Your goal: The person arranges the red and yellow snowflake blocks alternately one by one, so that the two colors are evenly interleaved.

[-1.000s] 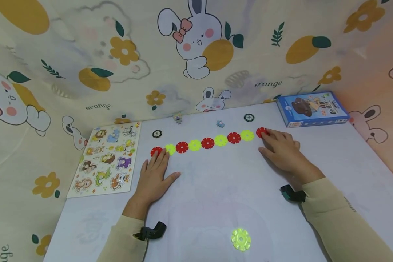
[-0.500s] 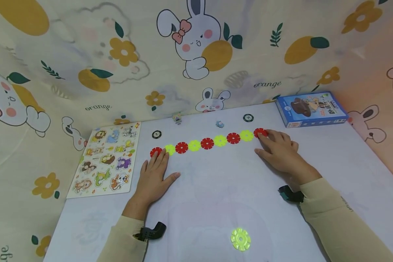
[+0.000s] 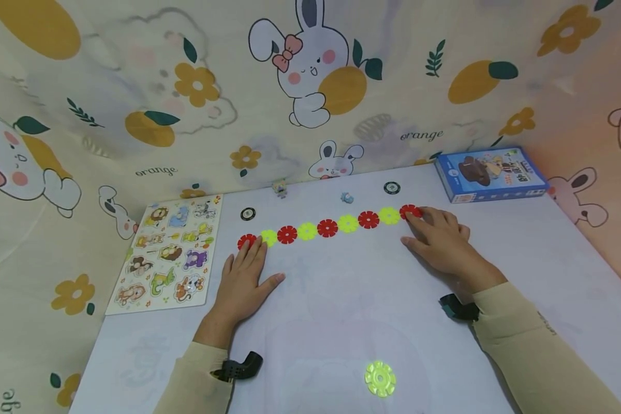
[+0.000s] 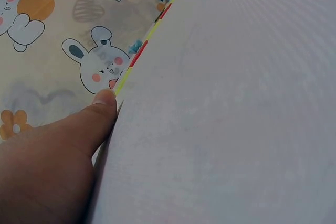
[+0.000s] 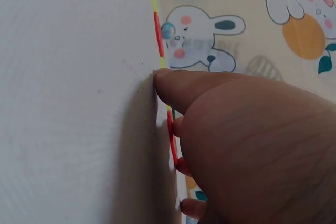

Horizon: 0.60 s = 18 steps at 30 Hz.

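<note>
Red and yellow-green notched plastic discs alternate in a slanting row across the table, lying flat. My left hand (image 3: 242, 284) lies spread, its fingertips on the leftmost red disc (image 3: 244, 239) and at the edge of the yellow-green disc (image 3: 270, 237) beside it. At the row's other end, my right hand (image 3: 444, 241) touches the last red disc (image 3: 407, 211) with its index fingertip, the thumb held apart. That disc sits against or very near a yellow-green disc (image 3: 390, 215). Both wrist views show the row only edge-on, past the left thumb (image 4: 100, 114) and right thumb (image 5: 184, 87).
A single yellow-green disc (image 3: 380, 379) lies near the front. Left stands an animal puzzle board (image 3: 213, 253); back right, a blue box (image 3: 489, 172). Behind the row are two black round chips, one at left (image 3: 248, 214), one at right (image 3: 391, 188), and two small figures, one blue (image 3: 347, 197).
My right hand has slid a little left, bringing the last red disc closer to the yellow-green one beside it. The left hand has stayed in place.
</note>
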Motion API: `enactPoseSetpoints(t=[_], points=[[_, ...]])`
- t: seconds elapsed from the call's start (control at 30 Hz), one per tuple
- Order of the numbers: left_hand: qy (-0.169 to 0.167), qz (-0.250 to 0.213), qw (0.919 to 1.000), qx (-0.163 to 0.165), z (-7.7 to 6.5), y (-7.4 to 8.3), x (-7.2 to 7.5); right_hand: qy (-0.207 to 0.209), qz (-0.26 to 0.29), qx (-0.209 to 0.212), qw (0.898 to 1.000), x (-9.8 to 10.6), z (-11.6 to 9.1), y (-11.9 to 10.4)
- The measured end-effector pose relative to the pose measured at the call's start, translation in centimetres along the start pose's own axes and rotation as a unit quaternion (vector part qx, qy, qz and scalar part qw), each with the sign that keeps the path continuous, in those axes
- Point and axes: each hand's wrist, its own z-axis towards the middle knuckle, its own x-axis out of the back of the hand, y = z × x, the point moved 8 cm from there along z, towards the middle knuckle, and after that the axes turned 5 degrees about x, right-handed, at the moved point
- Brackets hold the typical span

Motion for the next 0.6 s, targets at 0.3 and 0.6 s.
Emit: enactPoseSetpoints(t=[0.3, 0.6], points=[[0.004, -0.002, 1.0, -0.006, 0.1, -0.1, -0.4, 0.034, 0.082, 0.004, 0.996, 1.2, -0.6, -0.7], [0.01, 0.005, 0.9999, -0.005, 0.0, -0.1, -0.2, 0.0, 0.341, 0.131, 0.931, 2.4, -5.0, -8.2]])
